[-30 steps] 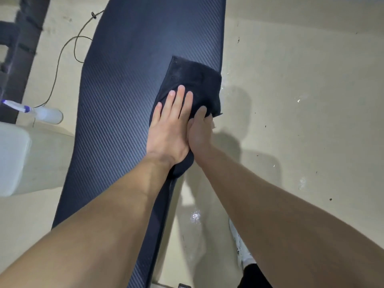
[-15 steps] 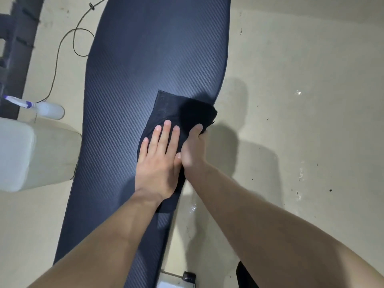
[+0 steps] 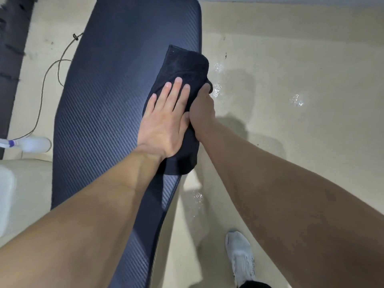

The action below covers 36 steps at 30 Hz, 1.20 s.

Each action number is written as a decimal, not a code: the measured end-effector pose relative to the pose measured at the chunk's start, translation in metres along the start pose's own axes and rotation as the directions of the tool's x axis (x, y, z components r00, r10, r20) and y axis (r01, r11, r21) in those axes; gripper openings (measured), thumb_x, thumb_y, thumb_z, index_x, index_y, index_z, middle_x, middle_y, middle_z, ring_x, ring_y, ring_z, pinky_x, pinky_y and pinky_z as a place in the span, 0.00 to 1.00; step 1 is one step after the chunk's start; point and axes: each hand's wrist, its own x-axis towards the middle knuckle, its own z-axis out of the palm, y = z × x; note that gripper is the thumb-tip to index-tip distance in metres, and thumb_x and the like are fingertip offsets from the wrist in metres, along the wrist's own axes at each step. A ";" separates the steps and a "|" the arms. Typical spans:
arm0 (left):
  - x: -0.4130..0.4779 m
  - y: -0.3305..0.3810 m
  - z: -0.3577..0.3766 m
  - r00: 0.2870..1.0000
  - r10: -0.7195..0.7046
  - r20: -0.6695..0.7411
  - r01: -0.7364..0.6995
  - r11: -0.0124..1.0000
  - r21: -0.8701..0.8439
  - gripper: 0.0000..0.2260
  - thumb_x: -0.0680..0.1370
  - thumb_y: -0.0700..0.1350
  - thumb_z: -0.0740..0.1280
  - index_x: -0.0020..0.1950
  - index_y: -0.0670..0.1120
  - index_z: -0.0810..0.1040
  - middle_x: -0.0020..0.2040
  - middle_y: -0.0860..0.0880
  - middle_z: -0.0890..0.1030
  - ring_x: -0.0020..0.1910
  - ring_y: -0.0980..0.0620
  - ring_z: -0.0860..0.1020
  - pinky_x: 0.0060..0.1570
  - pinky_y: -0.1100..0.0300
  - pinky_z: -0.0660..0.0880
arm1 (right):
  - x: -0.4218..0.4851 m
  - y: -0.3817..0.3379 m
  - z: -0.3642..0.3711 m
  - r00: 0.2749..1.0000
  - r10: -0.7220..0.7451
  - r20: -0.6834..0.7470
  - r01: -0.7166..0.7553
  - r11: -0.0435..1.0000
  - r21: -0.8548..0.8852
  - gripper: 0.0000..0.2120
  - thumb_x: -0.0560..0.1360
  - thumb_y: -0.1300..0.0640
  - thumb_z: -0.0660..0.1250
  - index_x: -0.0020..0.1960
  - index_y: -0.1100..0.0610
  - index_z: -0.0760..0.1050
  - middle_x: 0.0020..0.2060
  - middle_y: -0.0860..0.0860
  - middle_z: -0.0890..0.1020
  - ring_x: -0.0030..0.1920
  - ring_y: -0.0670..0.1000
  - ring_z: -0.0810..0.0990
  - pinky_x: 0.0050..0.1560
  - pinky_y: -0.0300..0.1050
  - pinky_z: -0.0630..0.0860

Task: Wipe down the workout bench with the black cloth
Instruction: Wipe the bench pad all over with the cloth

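One black cloth [image 3: 182, 67] is lying on the right part of the workout bench [image 3: 116, 96], and its right side is hanging over the right edge of the pad. Two bare hands are working on it. The left hand [image 3: 164, 121] is lying flat on top of the cloth with the palm down and the fingers [image 3: 175, 88] spread a little and pointing away from the person; it is not gripping, it is only pressing the cloth against the pad. Part of the cloth is showing in front of the fingertips, and another part is showing behind the wrist, near the bench edge. The right hand [image 3: 202, 109] is sitting just beside the left one, touching it, at the edge of the bench. Its fingers are curling around the hanging side of the cloth, so this hand is closed on the cloth; how far they wrap under the edge I cannot tell.

The bench is one long dark pad with a fine diagonal weave pattern. On the pale floor [image 3: 291, 69] I am counting one white shoe [image 3: 240, 256] at the lower right, one spray bottle [image 3: 31, 143] lying at the left, and one thin cord [image 3: 52, 71] running near it. Several small wet spots are shining on the floor to the right of the bench.
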 end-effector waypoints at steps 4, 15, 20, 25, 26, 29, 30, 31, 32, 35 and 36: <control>-0.037 0.007 0.010 0.996 -0.089 -0.002 0.089 0.994 -0.056 0.28 0.83 0.52 0.43 0.83 0.48 0.44 0.83 0.49 0.42 0.82 0.49 0.42 0.79 0.47 0.47 | -0.029 0.044 0.002 0.998 -0.054 0.018 0.053 0.997 0.055 0.28 0.83 0.41 0.44 0.77 0.54 0.62 0.74 0.52 0.70 0.73 0.53 0.68 0.74 0.48 0.60; -0.138 -0.001 0.023 0.987 -0.076 0.143 0.079 0.997 -0.015 0.36 0.76 0.46 0.53 0.82 0.47 0.41 0.83 0.48 0.41 0.81 0.46 0.41 0.78 0.46 0.47 | -0.106 0.117 0.022 0.988 -0.096 -0.118 0.101 0.994 0.036 0.26 0.83 0.44 0.47 0.78 0.51 0.58 0.74 0.47 0.69 0.74 0.46 0.66 0.76 0.49 0.60; -0.083 -0.012 0.019 0.998 0.010 0.069 -0.010 1.000 0.008 0.28 0.83 0.52 0.44 0.82 0.47 0.44 0.83 0.48 0.43 0.82 0.47 0.44 0.79 0.47 0.48 | -0.070 0.071 0.007 0.994 -0.085 -0.076 0.083 0.996 -0.027 0.24 0.84 0.45 0.45 0.77 0.51 0.60 0.73 0.48 0.70 0.73 0.48 0.67 0.72 0.42 0.60; 0.018 -0.015 0.001 0.999 0.049 0.007 -0.050 0.994 0.093 0.29 0.84 0.53 0.46 0.82 0.44 0.43 0.83 0.45 0.45 0.82 0.46 0.47 0.79 0.47 0.52 | 0.009 -0.014 0.005 0.989 -0.150 -0.009 0.146 0.972 -0.184 0.27 0.85 0.45 0.42 0.75 0.56 0.66 0.71 0.53 0.74 0.71 0.53 0.71 0.68 0.41 0.63; 0.044 -0.017 -0.005 0.997 0.074 -0.018 -0.072 0.993 0.090 0.29 0.83 0.52 0.46 0.82 0.43 0.45 0.83 0.44 0.47 0.82 0.45 0.48 0.78 0.47 0.52 | 0.027 -0.027 0.009 0.986 -0.164 0.010 0.163 0.968 -0.193 0.28 0.84 0.44 0.42 0.74 0.57 0.67 0.69 0.54 0.75 0.69 0.53 0.73 0.70 0.45 0.65; 0.126 -0.027 -0.025 0.993 0.115 -0.014 -0.113 0.990 0.081 0.30 0.82 0.52 0.46 0.82 0.43 0.47 0.83 0.45 0.49 0.82 0.45 0.49 0.78 0.47 0.52 | 0.085 -0.081 0.019 0.984 -0.166 0.058 0.173 0.974 -0.149 0.30 0.83 0.42 0.42 0.72 0.57 0.69 0.66 0.55 0.78 0.67 0.54 0.75 0.71 0.51 0.67; 0.148 -0.030 -0.030 0.995 0.101 -0.011 -0.100 0.993 0.064 0.29 0.82 0.52 0.46 0.82 0.44 0.47 0.83 0.46 0.48 0.82 0.46 0.48 0.78 0.47 0.51 | 0.103 -0.096 0.022 0.984 -0.159 0.076 0.167 0.978 -0.121 0.30 0.83 0.41 0.42 0.72 0.57 0.70 0.66 0.55 0.78 0.66 0.54 0.76 0.71 0.52 0.67; 0.168 -0.032 -0.035 0.997 0.081 -0.011 -0.080 0.996 0.036 0.29 0.82 0.52 0.46 0.83 0.45 0.47 0.83 0.47 0.47 0.82 0.47 0.47 0.79 0.48 0.50 | 0.118 -0.111 0.024 0.986 -0.145 0.087 0.152 0.985 -0.082 0.30 0.83 0.41 0.43 0.71 0.57 0.71 0.65 0.55 0.79 0.66 0.54 0.76 0.71 0.52 0.68; 0.180 -0.033 -0.038 0.998 0.062 -0.020 -0.062 0.998 0.003 0.28 0.83 0.51 0.46 0.83 0.46 0.47 0.83 0.48 0.47 0.82 0.48 0.46 0.79 0.48 0.48 | 0.127 -0.119 0.024 0.987 -0.130 0.097 0.135 0.990 -0.046 0.30 0.83 0.41 0.43 0.71 0.57 0.72 0.64 0.54 0.80 0.65 0.53 0.77 0.70 0.52 0.68; 0.185 -0.028 -0.041 0.999 0.022 -0.033 -0.021 0.999 0.024 0.28 0.83 0.51 0.45 0.83 0.45 0.48 0.83 0.47 0.48 0.82 0.48 0.47 0.79 0.48 0.50 | 0.127 -0.120 0.021 0.981 -0.130 0.143 0.131 0.991 0.001 0.30 0.83 0.39 0.43 0.72 0.54 0.71 0.65 0.52 0.79 0.65 0.50 0.76 0.71 0.49 0.68; 0.180 -0.027 -0.038 0.999 0.015 -0.041 -0.012 0.998 0.054 0.28 0.82 0.52 0.43 0.82 0.44 0.47 0.83 0.46 0.48 0.82 0.47 0.48 0.79 0.47 0.51 | 0.120 -0.112 0.019 0.980 -0.131 0.149 0.130 0.991 0.017 0.29 0.83 0.39 0.43 0.72 0.52 0.71 0.65 0.51 0.79 0.66 0.49 0.76 0.72 0.49 0.67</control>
